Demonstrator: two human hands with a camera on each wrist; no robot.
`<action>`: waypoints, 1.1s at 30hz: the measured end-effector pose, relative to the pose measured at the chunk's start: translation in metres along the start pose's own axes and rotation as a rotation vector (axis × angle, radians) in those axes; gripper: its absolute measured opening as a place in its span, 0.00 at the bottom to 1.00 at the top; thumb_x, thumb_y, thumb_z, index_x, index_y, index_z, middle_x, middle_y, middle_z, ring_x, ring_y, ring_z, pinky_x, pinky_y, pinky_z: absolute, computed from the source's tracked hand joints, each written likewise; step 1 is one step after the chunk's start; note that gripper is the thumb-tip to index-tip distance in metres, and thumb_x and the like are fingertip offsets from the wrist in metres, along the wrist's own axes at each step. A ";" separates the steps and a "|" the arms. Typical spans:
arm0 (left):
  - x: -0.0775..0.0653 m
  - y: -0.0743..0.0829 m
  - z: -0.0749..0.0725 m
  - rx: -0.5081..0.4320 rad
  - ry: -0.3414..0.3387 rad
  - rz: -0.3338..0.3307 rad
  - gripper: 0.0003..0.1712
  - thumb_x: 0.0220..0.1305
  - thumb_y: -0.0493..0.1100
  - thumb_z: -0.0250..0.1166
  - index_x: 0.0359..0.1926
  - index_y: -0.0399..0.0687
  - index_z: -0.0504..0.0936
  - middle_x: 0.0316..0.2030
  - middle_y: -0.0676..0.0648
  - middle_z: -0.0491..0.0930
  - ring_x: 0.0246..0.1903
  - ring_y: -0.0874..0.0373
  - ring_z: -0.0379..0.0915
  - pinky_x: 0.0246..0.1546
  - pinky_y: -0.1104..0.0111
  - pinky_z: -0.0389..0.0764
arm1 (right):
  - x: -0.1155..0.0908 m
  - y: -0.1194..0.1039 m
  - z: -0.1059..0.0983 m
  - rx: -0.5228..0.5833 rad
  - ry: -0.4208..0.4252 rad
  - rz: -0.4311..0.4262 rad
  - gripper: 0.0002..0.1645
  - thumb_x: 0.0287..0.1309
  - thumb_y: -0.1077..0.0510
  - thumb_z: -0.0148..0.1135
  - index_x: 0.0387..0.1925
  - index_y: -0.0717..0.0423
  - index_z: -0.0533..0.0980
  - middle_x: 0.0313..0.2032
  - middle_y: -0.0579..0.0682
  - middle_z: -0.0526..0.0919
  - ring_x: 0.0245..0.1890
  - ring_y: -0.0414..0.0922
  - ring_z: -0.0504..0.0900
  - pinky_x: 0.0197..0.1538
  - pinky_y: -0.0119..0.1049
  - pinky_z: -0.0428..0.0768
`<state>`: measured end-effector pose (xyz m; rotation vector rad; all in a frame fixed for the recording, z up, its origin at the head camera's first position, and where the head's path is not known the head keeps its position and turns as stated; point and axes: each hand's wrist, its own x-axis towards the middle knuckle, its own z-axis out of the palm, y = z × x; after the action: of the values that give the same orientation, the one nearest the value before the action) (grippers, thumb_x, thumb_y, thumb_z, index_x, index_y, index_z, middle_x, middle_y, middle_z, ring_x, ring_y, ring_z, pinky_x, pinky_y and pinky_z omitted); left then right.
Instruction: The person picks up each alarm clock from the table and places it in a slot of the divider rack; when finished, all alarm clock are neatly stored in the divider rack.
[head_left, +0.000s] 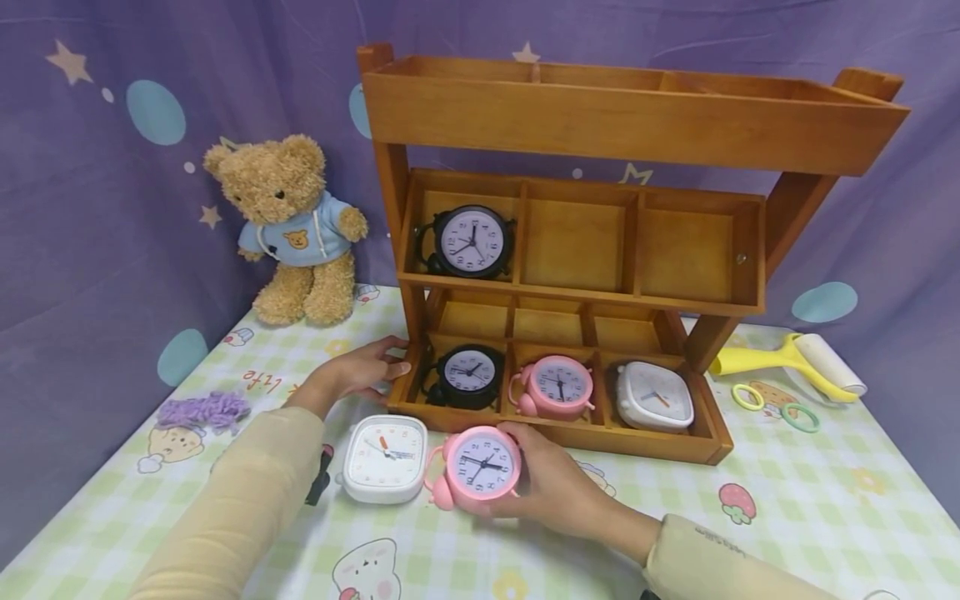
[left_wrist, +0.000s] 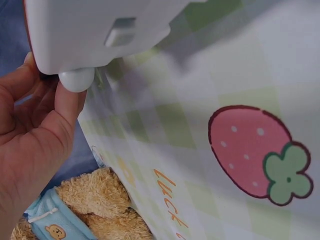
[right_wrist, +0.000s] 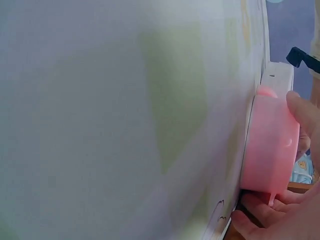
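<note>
A pink alarm clock (head_left: 482, 468) lies face up on the checked cloth, and my right hand (head_left: 558, 487) grips its right side, thumb near me and fingers on the far side. The right wrist view shows the pink clock's (right_wrist: 270, 142) smooth side between thumb and fingers. Left of it lies a white square clock (head_left: 387, 460). My left hand (head_left: 365, 371) touches the lower left side of the wooden rack (head_left: 551, 429). In the left wrist view the white clock (left_wrist: 105, 30) partly hides the left fingertips.
Black clocks (head_left: 474, 242) (head_left: 470, 375), another pink clock (head_left: 558, 386) and another white clock (head_left: 655, 394) sit in rack compartments. A teddy bear (head_left: 296, 237) and purple scrunchie (head_left: 202, 410) are left; a yellow-handled lint roller (head_left: 787, 362) and hair ties (head_left: 800, 417) lie right.
</note>
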<state>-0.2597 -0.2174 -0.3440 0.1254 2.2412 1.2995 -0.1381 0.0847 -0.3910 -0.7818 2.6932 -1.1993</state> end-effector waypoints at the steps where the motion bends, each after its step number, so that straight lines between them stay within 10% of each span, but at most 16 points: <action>1: 0.000 0.000 0.000 0.001 -0.001 0.000 0.31 0.80 0.37 0.48 0.76 0.35 0.48 0.73 0.23 0.52 0.69 0.29 0.57 0.53 0.46 0.81 | 0.000 0.000 0.001 -0.005 0.002 0.005 0.55 0.43 0.37 0.82 0.66 0.57 0.68 0.58 0.51 0.79 0.60 0.49 0.77 0.64 0.55 0.74; 33: 0.001 0.001 -0.002 -0.005 0.001 -0.013 0.32 0.80 0.37 0.49 0.76 0.36 0.47 0.73 0.23 0.50 0.70 0.29 0.54 0.53 0.46 0.81 | 0.007 0.003 -0.010 -0.052 -0.097 -0.092 0.58 0.38 0.35 0.84 0.67 0.55 0.69 0.60 0.47 0.78 0.60 0.47 0.76 0.63 0.53 0.75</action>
<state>-0.2615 -0.2182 -0.3433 0.1083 2.2356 1.2983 -0.1478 0.0896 -0.3853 -0.9545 2.6460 -1.0823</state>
